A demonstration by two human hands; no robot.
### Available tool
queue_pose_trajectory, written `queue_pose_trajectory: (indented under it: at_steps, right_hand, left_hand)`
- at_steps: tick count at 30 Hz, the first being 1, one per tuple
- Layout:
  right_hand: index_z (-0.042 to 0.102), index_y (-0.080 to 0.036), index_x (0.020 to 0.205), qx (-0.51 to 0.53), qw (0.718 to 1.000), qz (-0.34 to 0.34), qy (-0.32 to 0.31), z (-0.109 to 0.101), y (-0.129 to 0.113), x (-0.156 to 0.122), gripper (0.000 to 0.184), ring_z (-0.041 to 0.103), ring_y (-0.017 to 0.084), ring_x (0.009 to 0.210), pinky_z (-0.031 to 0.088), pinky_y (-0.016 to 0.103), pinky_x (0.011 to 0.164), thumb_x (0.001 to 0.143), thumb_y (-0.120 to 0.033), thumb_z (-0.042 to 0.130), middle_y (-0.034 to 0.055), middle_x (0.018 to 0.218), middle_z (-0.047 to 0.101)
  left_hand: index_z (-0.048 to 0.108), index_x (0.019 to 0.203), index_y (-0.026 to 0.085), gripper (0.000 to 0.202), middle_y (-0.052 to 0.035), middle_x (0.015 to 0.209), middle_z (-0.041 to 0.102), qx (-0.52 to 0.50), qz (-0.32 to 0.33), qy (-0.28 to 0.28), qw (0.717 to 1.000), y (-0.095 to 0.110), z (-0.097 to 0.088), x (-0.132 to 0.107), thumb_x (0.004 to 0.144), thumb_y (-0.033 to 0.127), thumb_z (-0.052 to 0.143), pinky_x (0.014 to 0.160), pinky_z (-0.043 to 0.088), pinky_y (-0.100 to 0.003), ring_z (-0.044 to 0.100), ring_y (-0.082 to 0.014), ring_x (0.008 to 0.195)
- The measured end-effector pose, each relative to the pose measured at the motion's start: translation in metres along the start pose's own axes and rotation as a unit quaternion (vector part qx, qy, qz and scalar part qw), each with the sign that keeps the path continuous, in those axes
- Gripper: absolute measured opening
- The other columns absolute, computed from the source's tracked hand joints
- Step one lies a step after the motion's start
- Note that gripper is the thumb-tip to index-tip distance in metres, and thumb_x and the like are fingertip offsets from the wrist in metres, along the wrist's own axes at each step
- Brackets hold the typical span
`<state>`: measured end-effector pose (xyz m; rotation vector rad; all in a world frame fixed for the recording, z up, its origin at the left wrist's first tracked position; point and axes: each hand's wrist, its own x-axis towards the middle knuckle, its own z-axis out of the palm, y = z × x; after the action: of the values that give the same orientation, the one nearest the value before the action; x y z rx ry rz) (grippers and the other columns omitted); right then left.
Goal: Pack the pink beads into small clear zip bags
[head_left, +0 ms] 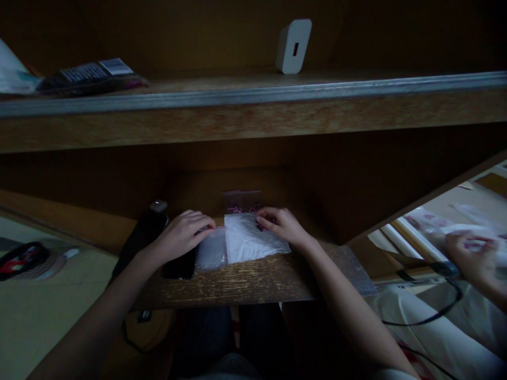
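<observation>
My left hand [184, 235] is closed, its fingertips pinching the top edge of a clear zip bag [212, 252] that lies flat on the wooden shelf. A crumpled white tissue [251, 245] is spread beside the bag. Over the tissue's upper right, my right hand [282, 226] has its thumb and fingers drawn together at a small group of dark pink beads [260, 227]. Whether a bead is between those fingertips is hard to make out. Behind the tissue lie two small clear bags [233, 201] with pink beads inside.
A black phone [180, 266] lies under my left hand, near a small rounded case [158, 206]. Above, the upper shelf [237, 95] holds a white charger [294, 46] and a dark packet [91, 76]. At right, another person's hand [473, 256] is over a neighbouring desk.
</observation>
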<state>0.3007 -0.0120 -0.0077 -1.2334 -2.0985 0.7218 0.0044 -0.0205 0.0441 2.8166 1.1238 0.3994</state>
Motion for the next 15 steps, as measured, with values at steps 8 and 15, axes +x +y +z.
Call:
queue_pose_trajectory:
  at_steps: [8, 15]
  right_hand:
    - [0.063, -0.015, 0.075, 0.181, 0.983, 0.026, -0.005, 0.003, -0.003, 0.000, 0.037, 0.056, 0.013, 0.064, 0.044, 0.024, 0.060, 0.086, -0.048, 0.050, 0.0035, 0.071, 0.063]
    - [0.065, -0.015, 0.074, 0.246, 0.968, 0.055, 0.014, 0.004, 0.001, 0.004, 0.037, 0.052, 0.012, 0.058, 0.042, 0.023, 0.055, 0.082, -0.050, 0.055, 0.0006, 0.064, 0.060]
  left_hand:
    - [0.064, 0.096, 0.021, 0.019, -0.0031, 0.094, 0.068, 0.102, 0.025, 0.123, 0.987, 0.015, -0.006, 0.054, 0.090, 0.025, 0.046, 0.085, 0.044, -0.037, 0.061, -0.0202, 0.090]
    - [0.062, 0.103, 0.018, 0.022, -0.0042, 0.085, 0.068, 0.150, 0.125, 0.142, 0.971, 0.036, 0.061, 0.073, 0.090, 0.014, 0.045, 0.075, 0.044, -0.034, 0.060, -0.0192, 0.082]
